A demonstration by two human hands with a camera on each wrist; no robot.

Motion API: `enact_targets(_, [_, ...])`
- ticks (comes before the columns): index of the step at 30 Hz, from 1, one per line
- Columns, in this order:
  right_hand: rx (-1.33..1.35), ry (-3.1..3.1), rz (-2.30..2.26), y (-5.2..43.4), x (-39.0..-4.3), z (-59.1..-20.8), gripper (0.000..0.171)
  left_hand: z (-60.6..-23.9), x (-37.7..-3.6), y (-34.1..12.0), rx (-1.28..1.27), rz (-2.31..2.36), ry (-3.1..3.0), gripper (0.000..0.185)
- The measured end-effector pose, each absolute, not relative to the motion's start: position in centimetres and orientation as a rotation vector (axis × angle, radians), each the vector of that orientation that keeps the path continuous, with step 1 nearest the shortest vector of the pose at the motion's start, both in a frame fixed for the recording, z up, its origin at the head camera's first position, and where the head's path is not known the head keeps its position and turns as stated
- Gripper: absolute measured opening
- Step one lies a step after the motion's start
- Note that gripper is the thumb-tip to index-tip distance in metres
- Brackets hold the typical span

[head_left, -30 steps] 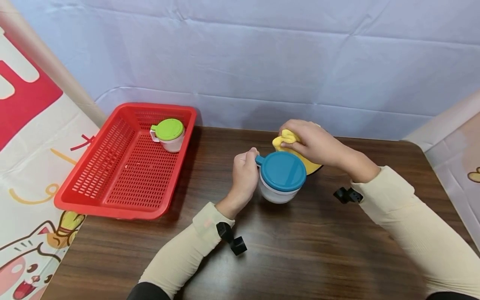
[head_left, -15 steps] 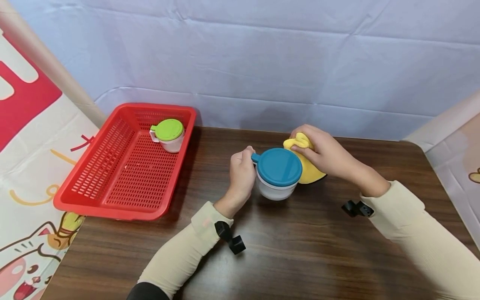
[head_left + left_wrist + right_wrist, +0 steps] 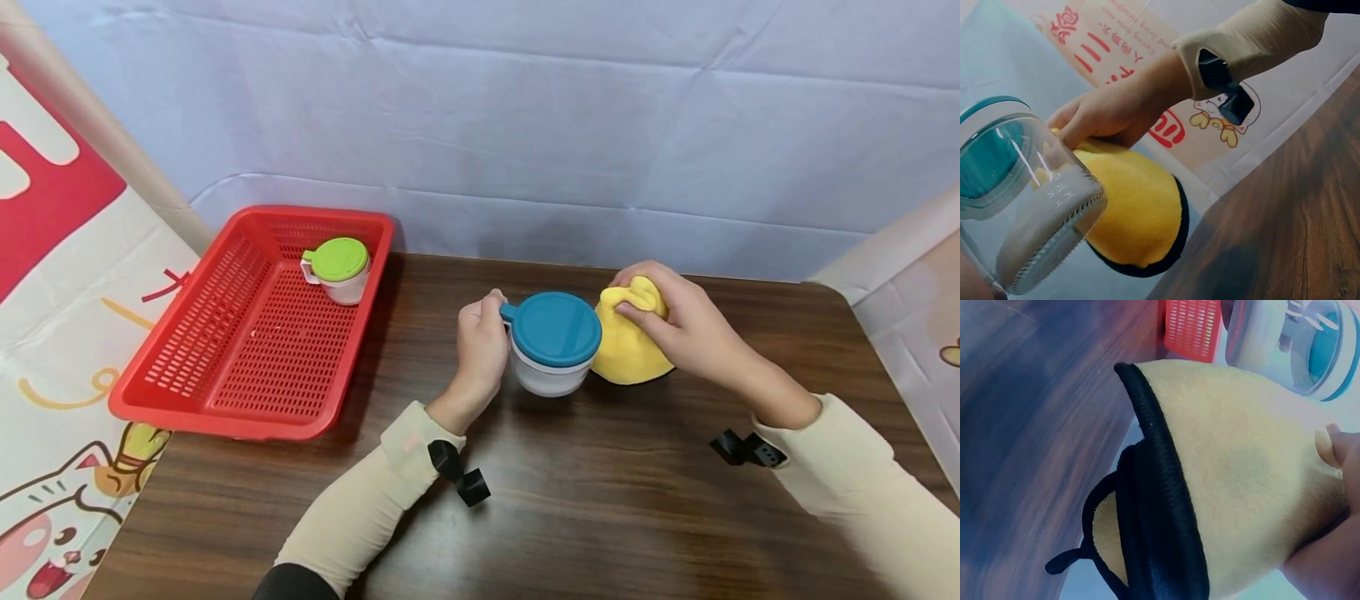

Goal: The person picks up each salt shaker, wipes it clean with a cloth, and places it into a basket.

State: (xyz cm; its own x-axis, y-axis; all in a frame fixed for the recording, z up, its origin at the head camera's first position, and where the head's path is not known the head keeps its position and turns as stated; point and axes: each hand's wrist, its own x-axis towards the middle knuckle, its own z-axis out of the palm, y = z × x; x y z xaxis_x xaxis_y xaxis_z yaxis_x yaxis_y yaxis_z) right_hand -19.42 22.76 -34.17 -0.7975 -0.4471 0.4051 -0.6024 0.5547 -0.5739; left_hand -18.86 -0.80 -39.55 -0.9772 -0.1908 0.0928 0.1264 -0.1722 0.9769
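My left hand (image 3: 482,346) grips the handle of a clear seasoning jar (image 3: 553,379) with a blue lid (image 3: 557,328). In the left wrist view, white grains show inside the jar (image 3: 1047,206), which appears raised off the table. To its right, my right hand (image 3: 686,321) pinches a bunched yellow cloth (image 3: 628,346) with black edging. The cloth hangs beside the jar wall; whether they touch, I cannot tell. In the right wrist view, the cloth (image 3: 1235,469) spreads from the fingers and shows a black loop on its edge.
A red perforated basket (image 3: 345,392) stands on the left of the brown wooden table (image 3: 600,517). In its back right corner sits another jar with a green lid (image 3: 339,259). A pale cloth backdrop (image 3: 525,125) rises behind the table.
My right hand has moved right and toward me with the yellow cloth, from behind the jar to its right side. The jar in my left hand has shifted slightly left and back.
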Motion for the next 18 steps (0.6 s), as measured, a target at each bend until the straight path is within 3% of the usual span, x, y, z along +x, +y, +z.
enact_targets(18, [0.898, -2.413, 1.204, 23.0, -16.4, -35.3, 0.033, -39.4, -18.8, -0.8, 0.117, -2.253, -1.914, 0.052])
